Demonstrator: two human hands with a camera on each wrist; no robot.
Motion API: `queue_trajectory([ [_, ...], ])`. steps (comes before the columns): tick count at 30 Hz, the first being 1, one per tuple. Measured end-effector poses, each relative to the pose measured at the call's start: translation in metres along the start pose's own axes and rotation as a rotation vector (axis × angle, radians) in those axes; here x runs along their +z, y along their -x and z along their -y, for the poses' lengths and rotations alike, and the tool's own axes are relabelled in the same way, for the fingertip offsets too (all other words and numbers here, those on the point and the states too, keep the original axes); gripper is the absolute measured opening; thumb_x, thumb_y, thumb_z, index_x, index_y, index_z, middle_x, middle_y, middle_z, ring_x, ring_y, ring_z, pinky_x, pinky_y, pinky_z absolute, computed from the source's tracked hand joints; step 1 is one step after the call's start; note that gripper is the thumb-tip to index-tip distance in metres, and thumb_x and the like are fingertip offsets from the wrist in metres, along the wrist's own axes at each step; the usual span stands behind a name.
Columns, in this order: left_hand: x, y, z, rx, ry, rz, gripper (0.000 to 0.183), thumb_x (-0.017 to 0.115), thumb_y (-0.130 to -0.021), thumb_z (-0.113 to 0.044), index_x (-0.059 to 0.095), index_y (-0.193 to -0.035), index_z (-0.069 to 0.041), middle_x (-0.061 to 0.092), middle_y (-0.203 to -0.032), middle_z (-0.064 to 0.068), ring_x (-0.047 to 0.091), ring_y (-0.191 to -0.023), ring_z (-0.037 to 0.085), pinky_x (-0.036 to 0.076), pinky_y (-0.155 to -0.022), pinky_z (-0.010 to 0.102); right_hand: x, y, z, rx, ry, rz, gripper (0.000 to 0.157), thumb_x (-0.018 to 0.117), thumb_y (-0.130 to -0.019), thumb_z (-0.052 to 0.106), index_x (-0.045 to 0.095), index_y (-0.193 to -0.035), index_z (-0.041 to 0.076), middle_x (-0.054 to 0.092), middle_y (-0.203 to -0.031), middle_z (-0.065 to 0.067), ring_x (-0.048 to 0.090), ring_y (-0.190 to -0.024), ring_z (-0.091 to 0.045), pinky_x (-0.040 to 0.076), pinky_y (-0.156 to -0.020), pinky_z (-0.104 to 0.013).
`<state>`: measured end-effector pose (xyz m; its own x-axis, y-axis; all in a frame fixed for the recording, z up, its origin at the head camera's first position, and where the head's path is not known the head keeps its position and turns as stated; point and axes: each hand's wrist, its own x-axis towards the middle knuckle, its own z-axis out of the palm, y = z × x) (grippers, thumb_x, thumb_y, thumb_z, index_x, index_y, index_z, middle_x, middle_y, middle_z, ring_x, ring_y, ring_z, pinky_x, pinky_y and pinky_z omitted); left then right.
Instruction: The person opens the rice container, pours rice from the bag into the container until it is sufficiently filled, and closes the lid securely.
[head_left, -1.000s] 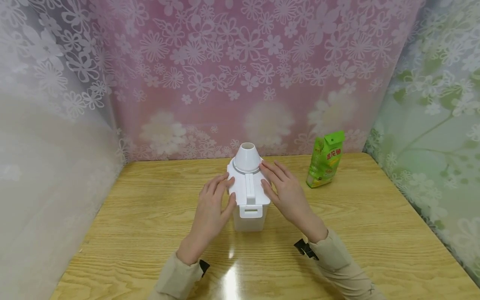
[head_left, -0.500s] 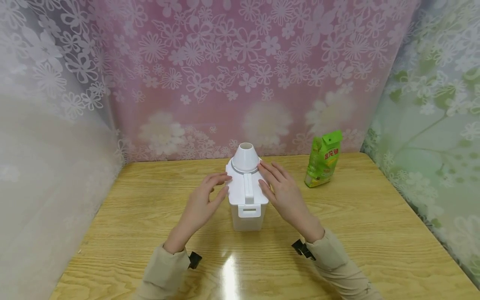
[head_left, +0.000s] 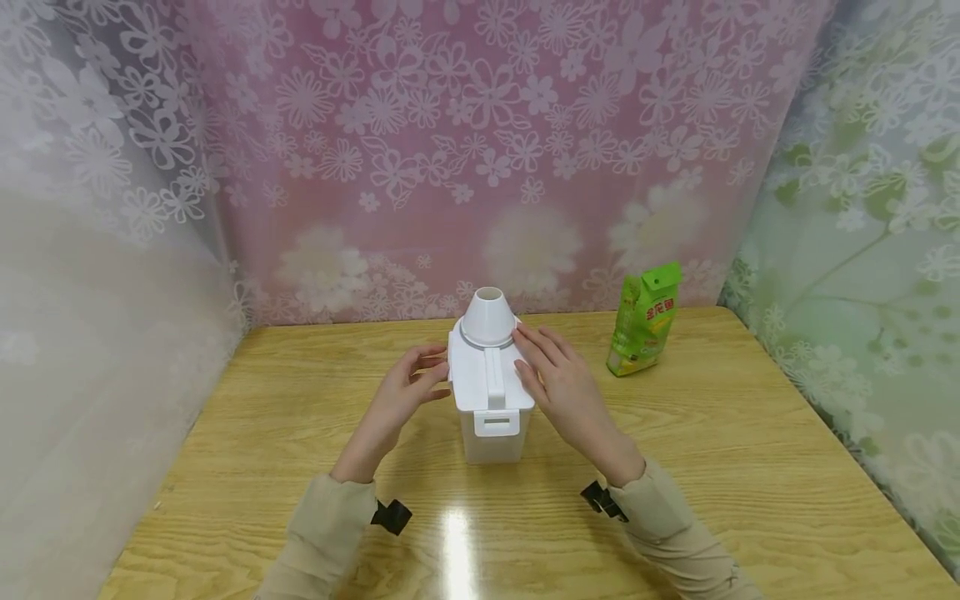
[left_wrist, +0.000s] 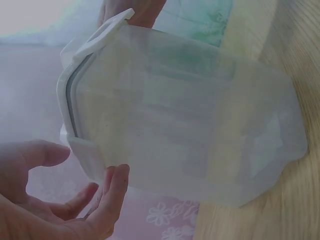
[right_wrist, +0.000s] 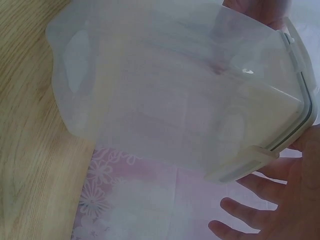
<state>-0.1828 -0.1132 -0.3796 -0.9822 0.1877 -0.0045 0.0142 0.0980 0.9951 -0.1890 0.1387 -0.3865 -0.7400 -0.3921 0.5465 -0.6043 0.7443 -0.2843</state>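
Observation:
A translucent plastic storage container (head_left: 492, 446) stands upright on the table, its white lid (head_left: 472, 383) topped by a cone-shaped cap (head_left: 489, 321). My left hand (head_left: 397, 396) is at the lid's left edge, fingers loosely bent. In the left wrist view, its fingertips are at a white side clip (left_wrist: 89, 159), and the thumb is near the lid rim. My right hand (head_left: 564, 392) lies along the lid's right edge with fingers extended, the foremost near the cone's base. In the right wrist view, those fingers spread beside another side clip (right_wrist: 242, 164).
A green bag (head_left: 645, 321) with red lettering stands at the back right of the wooden table (head_left: 300, 400). Floral curtains (head_left: 397, 167) hang behind the table and on both sides.
My left hand has drawn back left from the lid's top to its left edge, with its fingers lower. The right hand keeps its place on the lid. The view has shifted slightly.

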Motion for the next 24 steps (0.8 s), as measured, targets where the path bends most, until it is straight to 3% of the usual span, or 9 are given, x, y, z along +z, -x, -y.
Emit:
queue_trajectory([
  [9,0.002,-0.016,0.007,-0.128,0.091,-0.008,0.056,0.057,-0.104,-0.031,0.045,-0.147,0.002,0.054,-0.14,0.019,0.058,-0.12,0.03,0.051,-0.105,0.043,0.002,0.0,0.0,-0.003,0.008,-0.005,0.046,0.054,-0.104,0.022,0.053,-0.147,0.004,0.052,-0.15,-0.013,0.047,-0.138,-0.038,0.036,-0.115,-0.052],
  [18,-0.002,-0.026,0.014,-0.299,0.34,0.032,0.047,0.06,-0.103,-0.023,0.054,-0.133,0.011,0.067,-0.099,0.001,0.066,-0.09,0.008,0.056,-0.091,0.025,0.0,0.001,0.002,0.024,-0.004,0.015,0.047,0.052,-0.105,0.022,0.051,-0.148,0.005,0.052,-0.15,-0.012,0.047,-0.137,-0.038,0.037,-0.114,-0.055],
  [24,-0.002,-0.029,0.018,-0.319,0.444,0.036,0.033,0.061,-0.101,-0.02,0.059,-0.12,0.006,0.068,-0.092,0.0,0.066,-0.085,0.007,0.057,-0.085,0.021,0.0,0.001,0.001,0.019,-0.001,0.007,0.047,0.053,-0.105,0.022,0.052,-0.148,0.005,0.052,-0.15,-0.012,0.047,-0.137,-0.039,0.037,-0.114,-0.055],
])
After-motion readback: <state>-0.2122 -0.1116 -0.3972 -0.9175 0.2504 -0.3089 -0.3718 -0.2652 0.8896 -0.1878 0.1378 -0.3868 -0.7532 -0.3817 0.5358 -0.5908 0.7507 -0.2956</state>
